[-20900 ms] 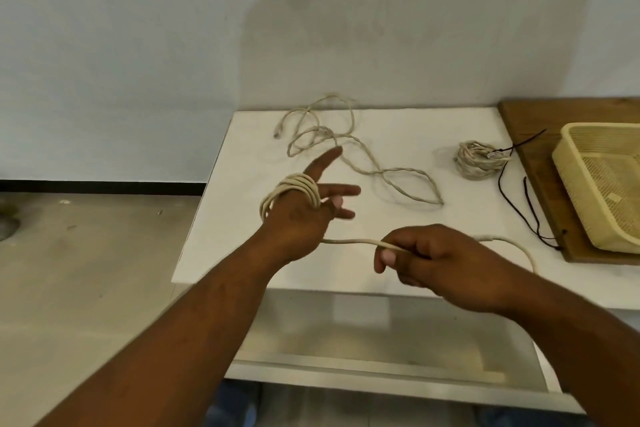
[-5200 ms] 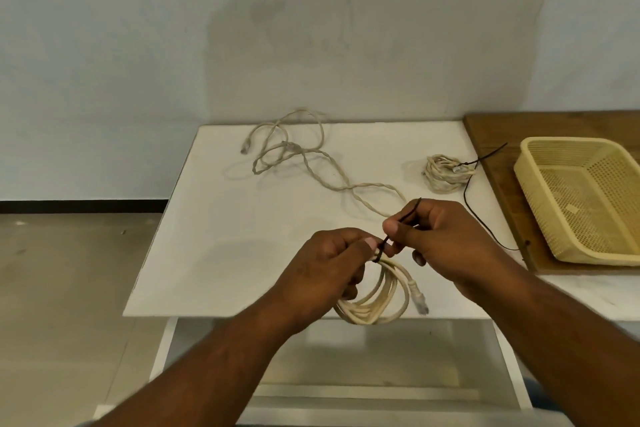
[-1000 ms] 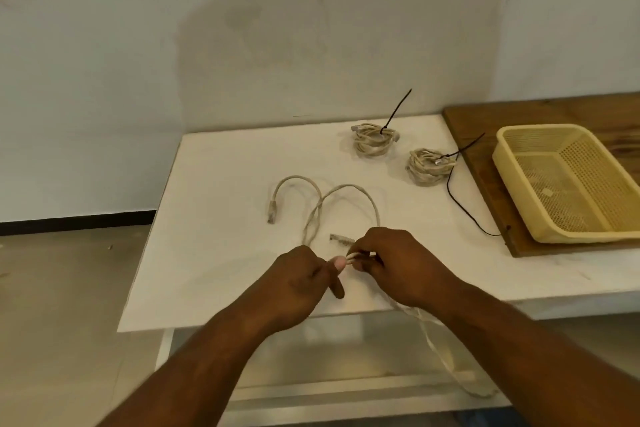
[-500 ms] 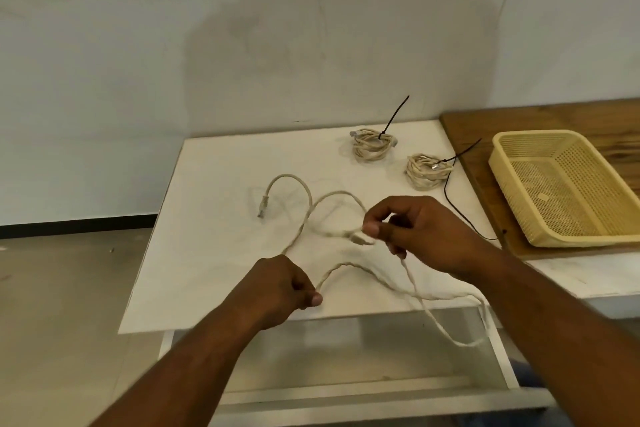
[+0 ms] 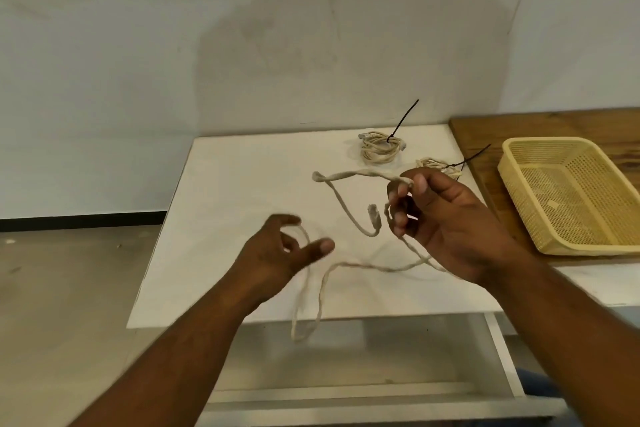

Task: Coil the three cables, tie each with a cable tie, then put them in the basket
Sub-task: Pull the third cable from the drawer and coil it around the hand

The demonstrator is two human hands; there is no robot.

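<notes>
While my right hand (image 5: 450, 218) pinches the cable (image 5: 356, 173) above the table's (image 5: 242, 184) right side to form a loop, my left hand (image 5: 277, 253) hangs spread beside slack drooping past the front edge, ready to feed it, two tied coils (image 5: 379, 149) waiting back-right near the basket (image 5: 547, 140).

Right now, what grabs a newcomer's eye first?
The right hand pinching a loose beige cable mid-table, its slack drooping off the front edge by the open left hand. Behind, two coiled beige cable bundles with black cable ties; a yellow plastic mesh basket sits far right.
</notes>
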